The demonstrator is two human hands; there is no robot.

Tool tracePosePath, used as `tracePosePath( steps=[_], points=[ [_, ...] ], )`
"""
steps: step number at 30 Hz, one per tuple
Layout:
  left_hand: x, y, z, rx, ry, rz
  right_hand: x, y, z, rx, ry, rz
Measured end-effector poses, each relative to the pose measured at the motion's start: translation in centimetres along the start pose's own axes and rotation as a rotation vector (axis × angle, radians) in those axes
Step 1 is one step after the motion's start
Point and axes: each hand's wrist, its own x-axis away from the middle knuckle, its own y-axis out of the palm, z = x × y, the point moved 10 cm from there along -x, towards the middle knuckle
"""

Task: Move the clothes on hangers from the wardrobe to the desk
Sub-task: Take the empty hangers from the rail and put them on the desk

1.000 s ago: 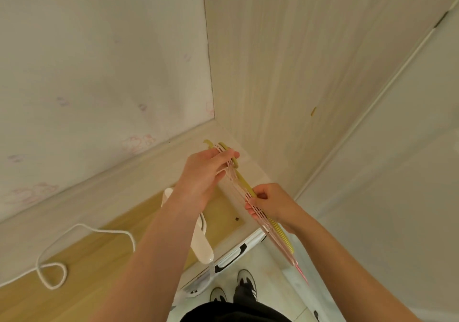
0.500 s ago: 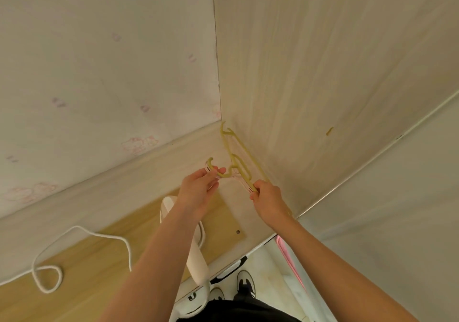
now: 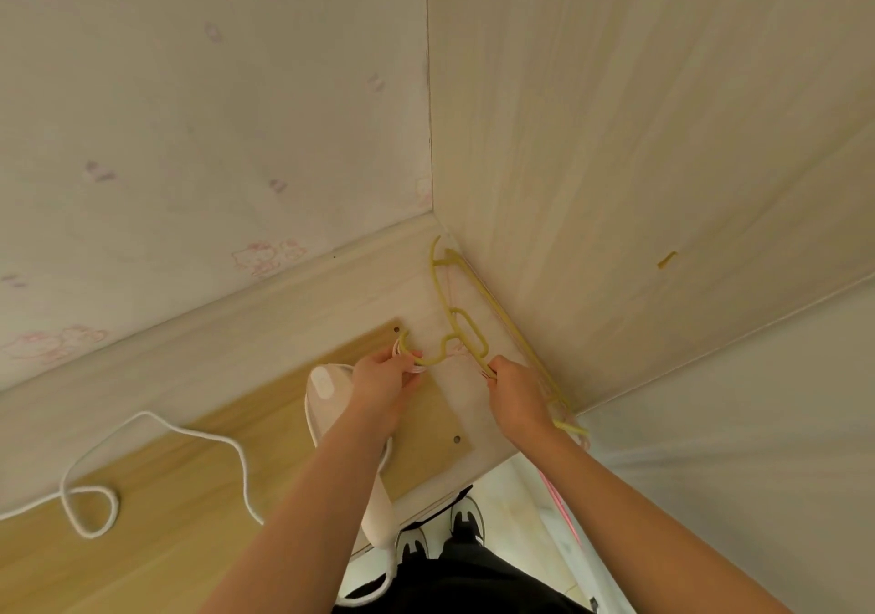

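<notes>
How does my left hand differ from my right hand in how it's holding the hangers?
The left hand grips the hook end of the yellow hanger; the right hand pinches its shoulder bar. The left hand sits above the white appliance; the right hand is nearer the wood-grain panel. Both hold the hanger at the desk corner.

The desk (image 3: pixel 189 495) has a yellow-wood top with a pale border along its rear and right edges. A yellow hanger (image 3: pixel 439 294) lies flat on the pale border in the rear right corner, against the side panel. A white appliance (image 3: pixel 322 391) lies near the front edge. A white cord (image 3: pixel 142 415) lies looped to its left.
</notes>
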Motion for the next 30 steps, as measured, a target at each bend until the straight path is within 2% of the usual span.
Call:
tracePosePath(
  steps=[3, 6, 10, 15, 19, 23, 30],
  points=[
    [-0.8, -1.2, 0.7, -0.293, 0.101, 0.13, -0.1, 0.7, 0.2, 0.007, -0.009, 0.001],
    [-0.7, -0.3, 1.5, -0.637, 0.192, 0.144, -0.2, 1.0, 0.0, 0.056, -0.025, 0.005],
    [-1.6, 0.2, 1.3, -0.993, 0.219, 0.19, -0.4, 1.3, -0.6, 0.182, -0.075, -0.005],
    [-1.3, 2.4, -0.2, -1.265, 0.296, 0.093, -0.5, 2.3, -0.5, 0.197, -0.105, -0.044],
    [-0.8, 3.8, -1.9, -1.63, 0.345, 0.051, -0.5, 2.7, -0.5, 0.192, -0.128, -0.057],
    [-0.8, 5.3, -2.5, -1.793, 0.514, 0.051, -0.5, 3.1, -0.3, 0.197, -0.145, -0.066],
    [-0.3, 4.6, -3.7, -1.818, 0.55, 0.033, -0.3, 3.6, -0.5, 0.261, -0.208, -0.06]
  ],
)
